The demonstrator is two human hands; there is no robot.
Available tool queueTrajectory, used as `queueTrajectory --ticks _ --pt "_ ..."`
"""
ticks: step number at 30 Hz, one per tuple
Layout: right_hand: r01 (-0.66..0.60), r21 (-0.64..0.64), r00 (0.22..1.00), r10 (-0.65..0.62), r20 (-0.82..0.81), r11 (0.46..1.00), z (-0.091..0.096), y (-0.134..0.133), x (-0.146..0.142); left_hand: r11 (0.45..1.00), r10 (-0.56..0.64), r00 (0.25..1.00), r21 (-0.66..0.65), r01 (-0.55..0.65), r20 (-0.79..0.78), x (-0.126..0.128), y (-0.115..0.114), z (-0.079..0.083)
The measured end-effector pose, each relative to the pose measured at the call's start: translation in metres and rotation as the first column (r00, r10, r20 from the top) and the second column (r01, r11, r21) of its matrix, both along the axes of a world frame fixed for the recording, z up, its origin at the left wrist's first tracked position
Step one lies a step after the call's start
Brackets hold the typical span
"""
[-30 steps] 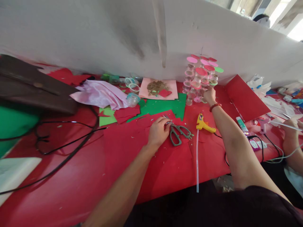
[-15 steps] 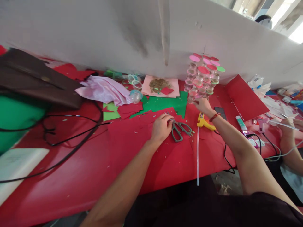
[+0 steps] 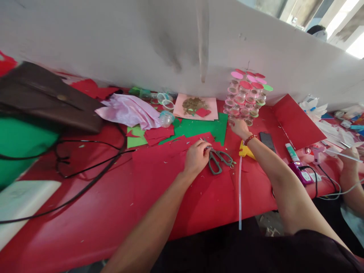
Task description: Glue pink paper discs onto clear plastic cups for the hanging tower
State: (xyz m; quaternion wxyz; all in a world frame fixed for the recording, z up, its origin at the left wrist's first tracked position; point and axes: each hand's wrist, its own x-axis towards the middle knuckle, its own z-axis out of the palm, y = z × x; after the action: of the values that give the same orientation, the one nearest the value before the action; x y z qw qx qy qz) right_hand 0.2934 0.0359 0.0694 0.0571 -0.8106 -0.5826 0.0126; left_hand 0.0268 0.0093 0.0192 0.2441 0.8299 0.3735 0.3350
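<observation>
"What lay on the red table (image 3: 88,222)?"

"Grey-handled scissors (image 3: 215,167), with the person's left hand (image 3: 196,157) against them, fingers curled at the blades; a firm grip could not be told."

"And the right hand (image 3: 240,129)?"

"It was at the base of a stack of clear plastic cups (image 3: 245,101) topped with pink, red and green discs, just beyond a yellow glue gun (image 3: 247,151); whether its fingers held one was unclear."

No lettering, brand, number or sign is showing legibly. Toward the right end of the desk (image 3: 99,223), a glue stick (image 3: 292,152) is wearing a green-and-white wrapper too small to read. Nearer the desk's front edge, a purple box (image 3: 300,173) is presenting a pale panel, also too blurred to read.
</observation>
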Motion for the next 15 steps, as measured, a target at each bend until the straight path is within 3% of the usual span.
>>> queueTrajectory --ticks 9,15 --pt "0.011 -0.035 1.0 -0.011 -0.001 0.999 0.006 0.003 -0.001 1.0 -0.008 1.0 0.009 0.008 -0.006 0.0 0.002 -0.003" --pt "0.071 -0.023 0.997 -0.071 0.022 0.997 0.027 -0.024 -0.004 1.0 -0.025 1.0 0.013 0.024 0.014 0.002 0.003 -0.009"
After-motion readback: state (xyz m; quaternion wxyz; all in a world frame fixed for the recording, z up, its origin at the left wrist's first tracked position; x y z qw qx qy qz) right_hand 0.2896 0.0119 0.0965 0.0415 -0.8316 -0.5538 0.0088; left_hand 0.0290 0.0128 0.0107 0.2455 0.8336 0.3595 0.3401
